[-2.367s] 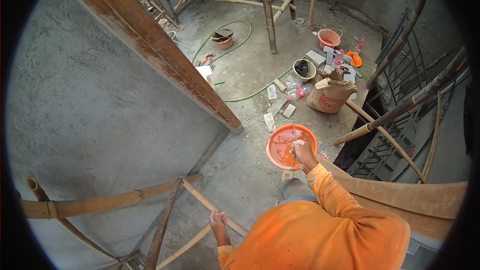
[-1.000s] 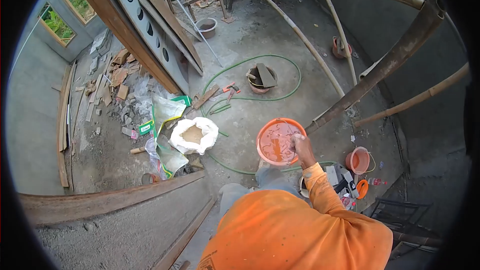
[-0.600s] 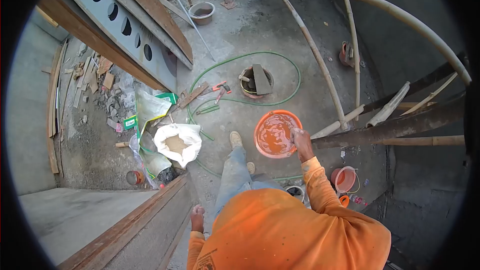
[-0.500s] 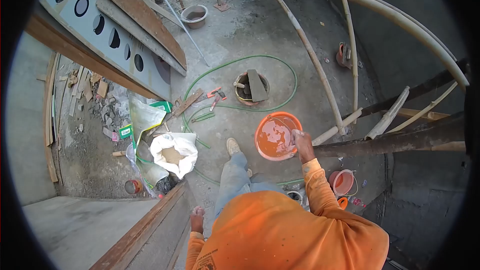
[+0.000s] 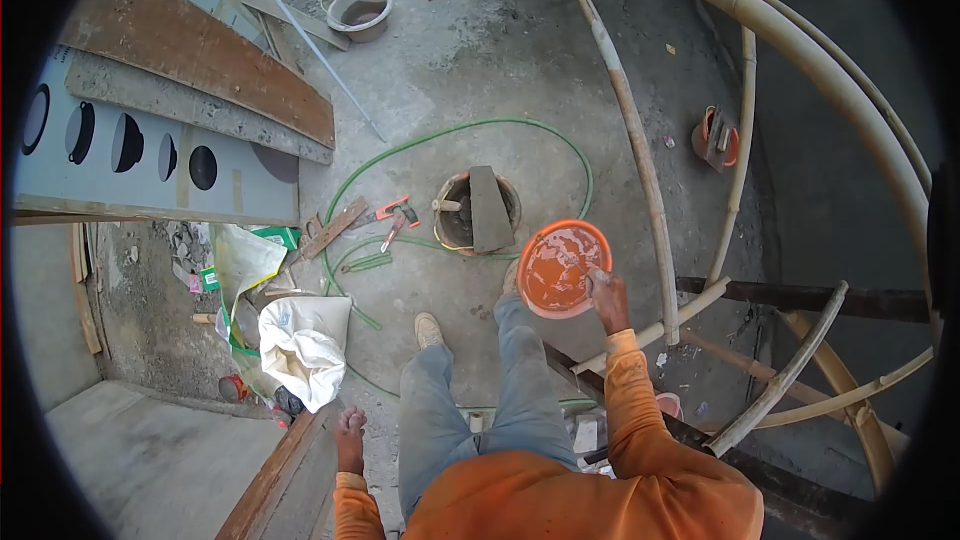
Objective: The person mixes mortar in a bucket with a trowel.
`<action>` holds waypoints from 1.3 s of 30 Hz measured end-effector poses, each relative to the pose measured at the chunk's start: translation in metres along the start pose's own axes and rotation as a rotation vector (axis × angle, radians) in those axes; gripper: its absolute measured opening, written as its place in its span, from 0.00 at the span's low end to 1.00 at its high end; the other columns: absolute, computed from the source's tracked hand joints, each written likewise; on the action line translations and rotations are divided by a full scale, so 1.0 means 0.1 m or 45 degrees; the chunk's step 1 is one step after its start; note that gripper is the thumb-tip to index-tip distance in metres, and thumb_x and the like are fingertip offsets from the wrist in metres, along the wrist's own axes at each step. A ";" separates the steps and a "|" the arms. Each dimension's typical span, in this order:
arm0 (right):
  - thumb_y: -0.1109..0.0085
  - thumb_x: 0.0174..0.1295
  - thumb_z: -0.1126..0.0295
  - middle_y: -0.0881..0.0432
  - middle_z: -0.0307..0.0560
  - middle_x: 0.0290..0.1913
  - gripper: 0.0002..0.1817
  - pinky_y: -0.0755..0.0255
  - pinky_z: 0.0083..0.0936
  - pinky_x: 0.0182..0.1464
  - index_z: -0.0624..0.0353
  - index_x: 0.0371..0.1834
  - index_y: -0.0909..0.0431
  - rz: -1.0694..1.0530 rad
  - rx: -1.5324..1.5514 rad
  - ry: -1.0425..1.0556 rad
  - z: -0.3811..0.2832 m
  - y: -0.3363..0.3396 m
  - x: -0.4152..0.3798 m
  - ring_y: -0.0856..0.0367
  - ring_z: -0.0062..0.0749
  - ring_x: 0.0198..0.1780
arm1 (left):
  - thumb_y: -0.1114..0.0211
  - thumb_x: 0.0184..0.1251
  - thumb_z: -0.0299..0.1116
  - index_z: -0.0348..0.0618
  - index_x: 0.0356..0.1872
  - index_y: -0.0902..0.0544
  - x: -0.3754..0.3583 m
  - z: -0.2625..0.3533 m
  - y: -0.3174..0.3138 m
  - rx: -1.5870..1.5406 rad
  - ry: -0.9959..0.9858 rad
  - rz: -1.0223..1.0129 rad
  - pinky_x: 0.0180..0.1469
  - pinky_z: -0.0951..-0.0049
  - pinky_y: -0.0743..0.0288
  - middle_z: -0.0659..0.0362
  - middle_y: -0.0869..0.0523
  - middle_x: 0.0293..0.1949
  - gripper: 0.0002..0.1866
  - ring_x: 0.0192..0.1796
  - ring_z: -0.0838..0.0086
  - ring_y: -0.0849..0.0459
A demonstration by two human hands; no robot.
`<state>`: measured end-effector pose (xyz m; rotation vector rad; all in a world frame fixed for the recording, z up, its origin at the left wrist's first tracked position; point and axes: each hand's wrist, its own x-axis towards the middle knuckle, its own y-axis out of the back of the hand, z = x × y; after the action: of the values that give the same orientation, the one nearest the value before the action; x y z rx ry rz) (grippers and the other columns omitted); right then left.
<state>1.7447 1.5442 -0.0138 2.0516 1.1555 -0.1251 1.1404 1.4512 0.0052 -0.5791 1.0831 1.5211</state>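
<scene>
My right hand (image 5: 608, 298) grips the near right rim of an orange basin (image 5: 562, 268), which holds watery liquid and hangs beside my right leg. My left hand (image 5: 350, 430) is low at my left side, near a wooden beam, with its fingers curled in and nothing visible in them. A white sack (image 5: 304, 345) stands just beyond that hand. Ahead of the basin, a dark bucket (image 5: 455, 227) has a grey board (image 5: 490, 208) lying across its top. A green hose (image 5: 440, 132) loops around the bucket on the concrete floor.
Bamboo poles (image 5: 640, 140) rise on the right and arch overhead. Planks (image 5: 200, 60) lean over a printed panel at the left. A saw (image 5: 398, 210) lies by the hose. A grey tub (image 5: 361, 13) stands farther back, and an orange bucket (image 5: 716, 137) is by the right wall.
My legs have stepped forward and both feet now show. The basin has moved with my right hand closer to the board-topped bucket. The whole view has shifted and turned.
</scene>
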 end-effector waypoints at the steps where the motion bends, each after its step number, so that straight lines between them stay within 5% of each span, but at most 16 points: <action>1: 0.49 0.71 0.61 0.28 0.41 0.17 0.21 0.37 0.30 0.28 0.63 0.22 0.22 -0.022 0.002 -0.015 0.03 -0.01 0.19 0.30 0.24 0.22 | 0.42 0.78 0.41 0.41 0.65 0.25 0.00 0.04 -0.14 -0.019 -0.008 0.013 0.59 0.66 0.27 0.57 0.15 0.58 0.21 0.57 0.70 0.17; 5: 0.49 0.71 0.60 0.26 0.45 0.18 0.21 0.34 0.34 0.29 0.66 0.25 0.22 -0.020 -0.105 0.065 0.22 -0.06 1.04 0.28 0.27 0.23 | 0.43 0.78 0.40 0.40 0.65 0.25 0.22 0.40 -0.92 -0.084 -0.005 -0.013 0.59 0.66 0.27 0.56 0.16 0.58 0.22 0.58 0.69 0.17; 7: 0.49 0.71 0.60 0.26 0.47 0.18 0.21 0.34 0.35 0.30 0.67 0.26 0.22 0.004 -0.105 0.122 0.38 -0.15 1.39 0.27 0.28 0.23 | 0.42 0.78 0.34 0.32 0.66 0.27 0.45 0.75 -1.37 -0.048 -0.098 -0.153 0.60 0.72 0.27 0.54 0.16 0.57 0.22 0.58 0.71 0.18; 16: 0.49 0.74 0.55 0.27 0.48 0.19 0.25 0.33 0.37 0.30 0.66 0.26 0.22 -0.054 -0.336 0.530 1.31 -0.74 3.18 0.27 0.31 0.24 | 0.44 0.78 0.30 0.30 0.69 0.29 2.75 1.35 -3.15 0.061 -0.539 -0.646 0.68 0.72 0.30 0.50 0.19 0.62 0.23 0.65 0.69 0.22; 17: 0.49 0.74 0.55 0.25 0.52 0.21 0.25 0.31 0.39 0.33 0.67 0.27 0.22 -0.063 -0.373 0.466 1.30 -0.77 3.27 0.24 0.39 0.25 | 0.44 0.79 0.31 0.31 0.69 0.29 2.91 1.43 -3.30 0.065 -0.581 -0.675 0.68 0.72 0.30 0.50 0.19 0.63 0.23 0.65 0.69 0.22; 18: 0.48 0.73 0.54 0.22 0.56 0.23 0.25 0.29 0.42 0.35 0.67 0.27 0.21 -0.071 -0.416 0.406 1.29 -0.81 3.38 0.21 0.47 0.26 | 0.44 0.79 0.31 0.31 0.69 0.29 3.03 1.51 -3.45 0.051 -0.577 -0.664 0.68 0.72 0.30 0.50 0.19 0.63 0.23 0.65 0.69 0.22; 25: 0.52 0.75 0.51 0.21 0.55 0.23 0.28 0.29 0.41 0.36 0.66 0.26 0.21 0.009 -0.466 0.625 1.62 -1.07 3.95 0.21 0.46 0.27 | 0.45 0.81 0.37 0.37 0.74 0.34 3.89 1.41 -4.13 -0.426 -0.236 -0.875 0.70 0.66 0.31 0.52 0.24 0.69 0.26 0.70 0.66 0.24; 32: 0.50 0.74 0.51 0.21 0.58 0.23 0.29 0.28 0.44 0.36 0.68 0.24 0.21 0.041 -0.350 0.523 1.81 -1.11 4.16 0.20 0.49 0.28 | 0.45 0.80 0.38 0.41 0.76 0.38 4.72 1.13 -4.55 -0.745 0.061 -0.899 0.71 0.53 0.32 0.50 0.27 0.71 0.29 0.71 0.60 0.26; 36: 0.46 0.73 0.55 0.18 0.64 0.29 0.23 0.27 0.48 0.41 0.68 0.33 0.18 0.106 -0.465 0.423 2.00 -1.16 4.19 0.18 0.57 0.32 | 0.45 0.79 0.35 0.39 0.70 0.29 4.93 1.15 -4.90 -0.649 0.123 -0.684 0.70 0.49 0.30 0.50 0.21 0.66 0.22 0.67 0.58 0.22; 39: 0.46 0.73 0.57 0.17 0.64 0.37 0.20 0.27 0.49 0.45 0.67 0.39 0.18 0.084 -0.530 0.583 1.95 -1.24 3.96 0.18 0.59 0.38 | 0.47 0.78 0.32 0.36 0.66 0.25 5.44 0.89 -5.15 -0.704 0.126 -0.810 0.70 0.45 0.29 0.47 0.20 0.65 0.20 0.64 0.54 0.19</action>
<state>1.9327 1.7264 -0.3897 1.7807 1.2512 0.5983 1.5073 1.7741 -0.5692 -1.2560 0.4516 1.2107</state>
